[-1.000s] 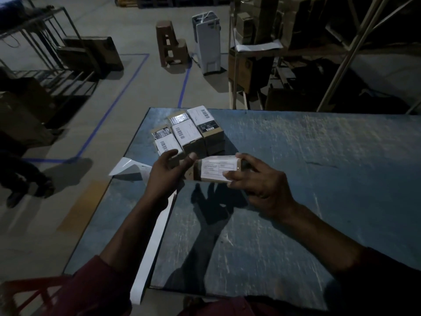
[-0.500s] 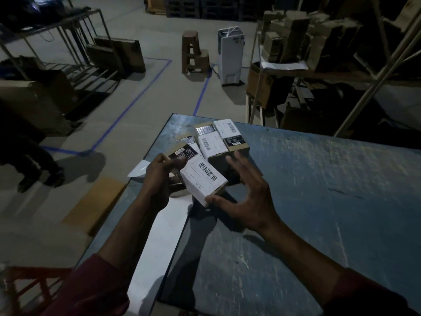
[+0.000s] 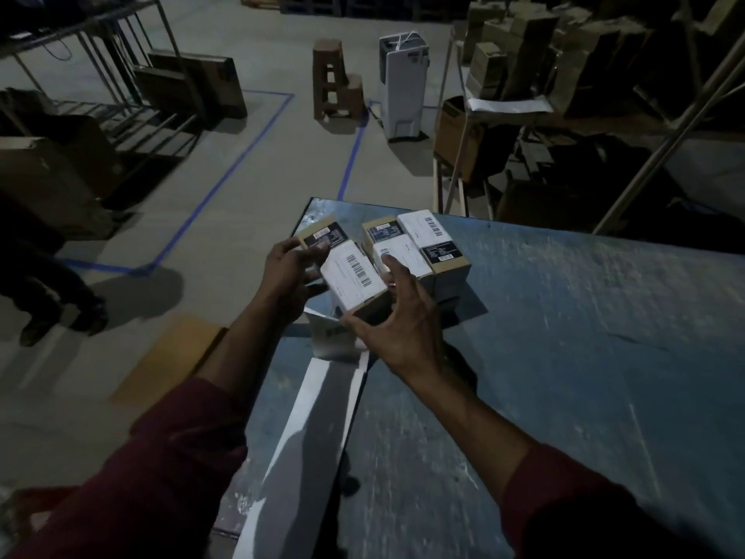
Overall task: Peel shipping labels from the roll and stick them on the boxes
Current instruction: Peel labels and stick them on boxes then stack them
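Note:
A small cardboard box with a white barcode label (image 3: 353, 278) is held between both hands above the blue table's (image 3: 564, 357) far left corner. My left hand (image 3: 288, 272) grips its far left end. My right hand (image 3: 397, 322) touches its near right side, fingers spread, thumb under the box edge. Just right of it stand two labelled boxes (image 3: 419, 252) side by side, close against the held one. A long white strip of label backing (image 3: 306, 433) runs along the table's left edge toward me, its far end curled up under the box.
The table's left edge (image 3: 258, 401) drops to the concrete floor. A person's legs and shoes (image 3: 60, 312) stand at the far left. A stepped stool (image 3: 334, 86), a white unit (image 3: 405, 94) and shelves with cartons (image 3: 524, 74) lie beyond the table.
The labelled box moved away from me toward the other boxes and turned label-up. My right hand let go of its end and now touches its near side with spread fingers.

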A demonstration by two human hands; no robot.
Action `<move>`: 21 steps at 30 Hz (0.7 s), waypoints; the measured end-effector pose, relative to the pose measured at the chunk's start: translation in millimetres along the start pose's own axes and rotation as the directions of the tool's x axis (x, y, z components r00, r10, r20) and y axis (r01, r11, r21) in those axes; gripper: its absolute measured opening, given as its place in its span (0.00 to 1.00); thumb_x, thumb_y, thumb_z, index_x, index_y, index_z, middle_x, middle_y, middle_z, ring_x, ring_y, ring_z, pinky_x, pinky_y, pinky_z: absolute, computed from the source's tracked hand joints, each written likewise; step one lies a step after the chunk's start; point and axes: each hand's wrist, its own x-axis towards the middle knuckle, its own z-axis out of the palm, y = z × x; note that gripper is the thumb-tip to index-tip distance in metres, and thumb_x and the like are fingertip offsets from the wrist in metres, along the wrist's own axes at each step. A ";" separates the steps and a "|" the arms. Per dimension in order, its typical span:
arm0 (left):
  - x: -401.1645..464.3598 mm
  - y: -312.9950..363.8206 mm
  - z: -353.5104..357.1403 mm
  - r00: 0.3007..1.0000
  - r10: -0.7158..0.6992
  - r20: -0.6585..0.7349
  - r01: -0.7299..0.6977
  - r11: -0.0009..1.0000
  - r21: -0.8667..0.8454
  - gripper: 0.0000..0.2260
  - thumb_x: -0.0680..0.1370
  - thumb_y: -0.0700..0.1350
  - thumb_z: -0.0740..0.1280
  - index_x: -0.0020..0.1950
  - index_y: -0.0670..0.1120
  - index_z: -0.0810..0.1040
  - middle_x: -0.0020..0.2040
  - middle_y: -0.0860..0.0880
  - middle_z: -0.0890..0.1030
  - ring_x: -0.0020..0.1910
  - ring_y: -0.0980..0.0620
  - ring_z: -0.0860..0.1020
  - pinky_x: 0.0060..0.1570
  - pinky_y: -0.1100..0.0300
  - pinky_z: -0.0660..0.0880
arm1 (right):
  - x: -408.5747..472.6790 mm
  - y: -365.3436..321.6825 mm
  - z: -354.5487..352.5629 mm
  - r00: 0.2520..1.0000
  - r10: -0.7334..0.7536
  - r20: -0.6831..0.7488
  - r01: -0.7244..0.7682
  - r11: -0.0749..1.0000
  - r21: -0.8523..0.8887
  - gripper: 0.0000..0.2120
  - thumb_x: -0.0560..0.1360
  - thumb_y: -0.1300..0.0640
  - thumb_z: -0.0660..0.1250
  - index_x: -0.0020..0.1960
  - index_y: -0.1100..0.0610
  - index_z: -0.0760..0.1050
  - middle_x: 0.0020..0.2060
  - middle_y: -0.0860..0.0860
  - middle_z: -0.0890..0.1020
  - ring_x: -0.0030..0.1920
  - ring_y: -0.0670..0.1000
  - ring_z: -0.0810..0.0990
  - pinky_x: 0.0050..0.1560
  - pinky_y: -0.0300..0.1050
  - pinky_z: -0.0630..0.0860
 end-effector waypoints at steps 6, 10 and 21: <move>43.2 12.0 4.2 0.998 -0.035 0.044 0.029 0.989 0.147 0.05 0.80 0.39 0.72 0.46 0.47 0.79 0.45 0.44 0.86 0.47 0.43 0.83 0.48 0.50 0.78 | 26.8 -7.2 22.2 0.997 0.071 -0.037 -0.074 0.993 -0.087 0.47 0.69 0.53 0.81 0.81 0.53 0.60 0.71 0.58 0.75 0.71 0.59 0.72 0.70 0.56 0.74; 56.1 13.6 7.8 0.999 -0.028 0.046 0.016 0.967 0.256 0.03 0.79 0.44 0.74 0.46 0.49 0.81 0.46 0.51 0.83 0.48 0.53 0.76 0.53 0.50 0.71 | 36.5 -6.0 32.0 0.992 0.103 -0.073 -0.114 0.980 -0.163 0.47 0.69 0.47 0.79 0.81 0.51 0.58 0.66 0.57 0.80 0.66 0.60 0.75 0.64 0.55 0.76; 75.6 -8.3 2.6 0.997 0.045 0.065 -0.062 0.959 0.278 0.05 0.81 0.43 0.71 0.56 0.47 0.84 0.44 0.57 0.82 0.42 0.62 0.76 0.39 0.59 0.66 | 45.9 -7.4 35.7 0.992 0.067 -0.110 -0.103 0.926 -0.363 0.45 0.69 0.36 0.74 0.80 0.48 0.61 0.62 0.51 0.83 0.64 0.59 0.70 0.59 0.50 0.61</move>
